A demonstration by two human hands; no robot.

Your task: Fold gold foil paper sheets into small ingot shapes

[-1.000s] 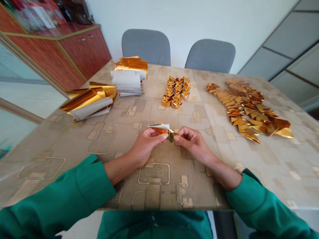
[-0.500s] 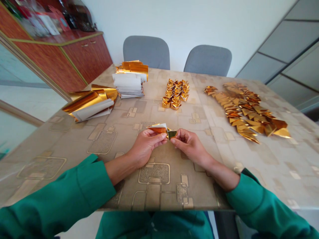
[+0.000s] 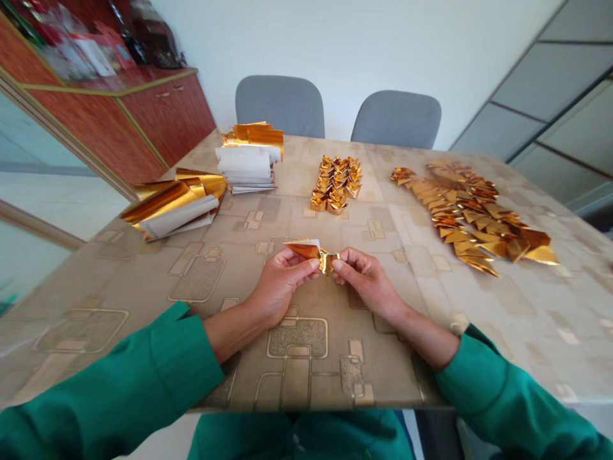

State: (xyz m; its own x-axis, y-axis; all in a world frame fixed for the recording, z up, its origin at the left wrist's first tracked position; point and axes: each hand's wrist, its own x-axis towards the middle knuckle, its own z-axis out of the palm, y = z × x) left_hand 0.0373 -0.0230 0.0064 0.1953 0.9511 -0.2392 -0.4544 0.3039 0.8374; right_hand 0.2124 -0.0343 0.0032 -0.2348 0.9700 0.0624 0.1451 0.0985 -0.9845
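Between my two hands is a partly folded piece of gold foil paper (image 3: pixel 306 250), with a white inner side showing at its top. My left hand (image 3: pixel 283 278) pinches its left, cone-shaped part between thumb and fingers. With thumb and forefinger, my right hand (image 3: pixel 363 276) grips the crinkled right end. Both hands are held just above the near middle of the table. Beyond them stand rows of folded gold paper pieces (image 3: pixel 335 185). The fingers partly hide the held paper.
A patterned cloth covers the table (image 3: pixel 297 335). Gold-and-white paper sheets (image 3: pixel 179 207) and a paper stack (image 3: pixel 246 169) lie at the left. Many pointed gold folds (image 3: pixel 472 214) spread at the right. Two grey chairs (image 3: pixel 280 105) stand behind, by the wall.
The right end of the paper has turned from a dark open flap to a bright, crinkled fold under my right fingers. My left hand has hardly moved.
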